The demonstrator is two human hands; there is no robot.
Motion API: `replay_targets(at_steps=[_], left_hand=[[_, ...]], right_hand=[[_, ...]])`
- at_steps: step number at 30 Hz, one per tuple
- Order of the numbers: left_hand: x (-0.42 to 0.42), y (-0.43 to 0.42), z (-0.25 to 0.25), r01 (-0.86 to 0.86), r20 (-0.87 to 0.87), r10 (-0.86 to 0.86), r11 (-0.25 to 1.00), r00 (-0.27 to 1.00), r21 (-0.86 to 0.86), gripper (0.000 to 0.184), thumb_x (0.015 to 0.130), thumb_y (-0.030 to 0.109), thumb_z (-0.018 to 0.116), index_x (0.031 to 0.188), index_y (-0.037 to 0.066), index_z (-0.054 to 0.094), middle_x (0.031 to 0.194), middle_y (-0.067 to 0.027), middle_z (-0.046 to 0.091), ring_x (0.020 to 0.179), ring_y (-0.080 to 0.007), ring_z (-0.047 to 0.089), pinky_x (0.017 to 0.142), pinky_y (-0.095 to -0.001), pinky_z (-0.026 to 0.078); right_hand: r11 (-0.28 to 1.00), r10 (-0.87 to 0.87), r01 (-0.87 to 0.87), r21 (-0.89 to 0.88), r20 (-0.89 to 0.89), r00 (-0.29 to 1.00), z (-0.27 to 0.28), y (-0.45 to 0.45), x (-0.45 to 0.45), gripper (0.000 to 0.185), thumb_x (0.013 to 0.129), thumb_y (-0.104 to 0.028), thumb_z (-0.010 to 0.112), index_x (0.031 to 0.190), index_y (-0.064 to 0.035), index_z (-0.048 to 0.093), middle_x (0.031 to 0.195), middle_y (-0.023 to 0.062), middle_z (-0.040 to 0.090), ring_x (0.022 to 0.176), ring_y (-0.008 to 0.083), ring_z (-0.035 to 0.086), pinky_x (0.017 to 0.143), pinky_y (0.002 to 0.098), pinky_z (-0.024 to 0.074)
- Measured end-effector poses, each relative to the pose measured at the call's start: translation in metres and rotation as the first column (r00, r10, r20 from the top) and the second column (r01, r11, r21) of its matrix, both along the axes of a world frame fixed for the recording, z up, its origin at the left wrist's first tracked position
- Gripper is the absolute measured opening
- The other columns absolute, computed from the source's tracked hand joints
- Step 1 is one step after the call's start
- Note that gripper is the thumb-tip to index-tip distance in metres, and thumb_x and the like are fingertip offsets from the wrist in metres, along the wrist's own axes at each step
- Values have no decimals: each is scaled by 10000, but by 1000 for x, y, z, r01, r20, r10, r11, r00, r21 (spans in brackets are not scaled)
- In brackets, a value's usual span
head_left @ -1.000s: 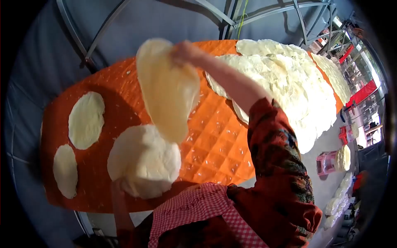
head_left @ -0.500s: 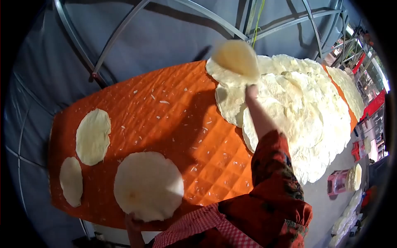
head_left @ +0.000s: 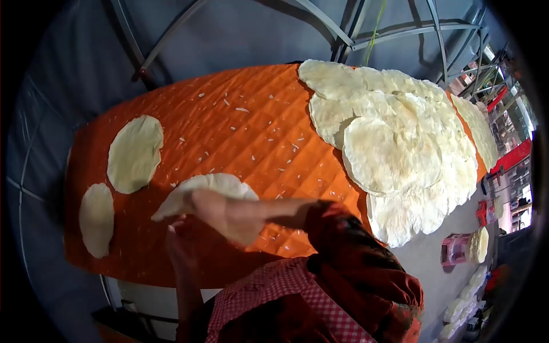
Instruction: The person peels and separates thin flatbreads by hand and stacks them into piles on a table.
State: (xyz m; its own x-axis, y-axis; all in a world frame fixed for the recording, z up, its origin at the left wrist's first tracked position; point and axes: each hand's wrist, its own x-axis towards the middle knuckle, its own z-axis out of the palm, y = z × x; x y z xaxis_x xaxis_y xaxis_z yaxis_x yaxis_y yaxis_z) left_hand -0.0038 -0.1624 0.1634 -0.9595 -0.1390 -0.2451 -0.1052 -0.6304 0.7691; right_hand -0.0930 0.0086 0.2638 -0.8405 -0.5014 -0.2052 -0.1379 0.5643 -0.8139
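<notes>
The flatbread point(head_left: 220, 183) lies crosswise behind my right hand point(head_left: 210, 208), my left hand point(head_left: 178, 239) by its near left edge, though blur hides whether either pinches it.

One wide, round-cornered view looks from the person's head, forward and steeply down, over the checked apron point(head_left: 257, 291) at 6 o'clock. It faces the orange cloth point(head_left: 229, 137), which spans the middle from 9 to 3 o'clock. The apron and the red sleeve point(head_left: 366, 257) at 5 o'clock lie nearest the lens, the cloth just beyond; farther off, metal bars point(head_left: 320, 20) cross at 1 o'clock and a pink stool point(head_left: 454, 250) stands at 4.
</notes>
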Motion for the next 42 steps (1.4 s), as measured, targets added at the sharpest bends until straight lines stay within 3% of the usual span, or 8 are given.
replay_targets(at_steps=[4, 9, 10, 13, 18, 28, 38, 42], left_hand=[[-6, -4, 0, -208, -26, 228, 831, 973, -516, 295, 949, 297, 495, 1094, 52, 572, 1173, -98, 559, 1075, -247, 526, 927, -397, 426], [-19, -31, -111, -84, -86, -24, 77, 996, -993, 274, 903, 235, 588, 1090, 38, 556, 1242, -146, 504, 1113, -308, 491, 929, -437, 421], [-21, -32, -133, -68, -60, -73, -114, 996, -991, 276, 893, 222, 607, 1089, 35, 553, 1255, -156, 493, 1121, -320, 484, 929, -444, 420], [-27, -27, -164, -178, -137, -141, -345, 981, -922, 256, 866, 233, 628, 992, 25, 546, 1233, -188, 487, 1101, -390, 460, 893, -490, 424], [-31, -28, -166, -70, -49, -68, -344, 996, -936, 287, 834, 233, 659, 1001, 27, 550, 1245, -195, 481, 1074, -399, 463, 863, -520, 415], [-19, -50, -165, -27, 0, -100, -268, 995, -963, 337, 765, 262, 670, 1024, 72, 566, 1138, -177, 527, 1031, -372, 482, 847, -520, 397], [-39, -47, -154, -138, -122, -129, -126, 984, -982, 328, 797, 298, 622, 1018, 73, 533, 1186, -187, 471, 1031, -362, 457, 789, -515, 349], [-31, -59, -155, -35, -26, -222, -36, 975, -999, 301, 817, 305, 618, 1011, 88, 542, 1264, -160, 399, 1130, -350, 410, 825, -553, 334]], right_hand=[[990, -140, 121, -72, -458, 878, 13, 66, -147, 212, 759, -68, 555, 924, 19, 657, 842, 153, 680, 683, 207, 614, 615, 372, 501], [648, -397, 66, -758, -263, 879, 11, 225, -276, 115, 793, -108, 556, 774, -14, 619, 697, 77, 609, 540, 205, 564, 494, 322, 452], [333, -268, 305, -892, 220, 938, 8, 258, -283, 137, 800, -150, 579, 765, -27, 628, 703, 89, 627, 548, 227, 579, 506, 343, 465], [598, -787, 535, -597, -311, 533, -100, 342, -345, 135, 818, -180, 569, 738, -92, 633, 695, 92, 628, 593, 268, 605, 529, 371, 482], [535, -778, 795, -287, 199, 596, -283, 341, -320, 148, 885, -142, 531, 997, -86, 611, 779, 89, 631, 680, 296, 650, 482, 383, 501], [496, -15, 637, -590, 728, 686, -260, -91, -282, 149, 841, -98, 613, 928, 15, 569, 814, 97, 603, 734, 228, 617, 620, 346, 534], [565, -376, 749, -347, 699, 608, -265, -278, -314, 145, 789, -85, 671, 828, 10, 570, 692, 113, 560, 545, 223, 534, 418, 365, 429], [761, -520, 496, -417, 64, 852, -187, -267, -364, 135, 722, -27, 659, 808, 56, 597, 657, 130, 585, 462, 187, 524, 391, 328, 409]])
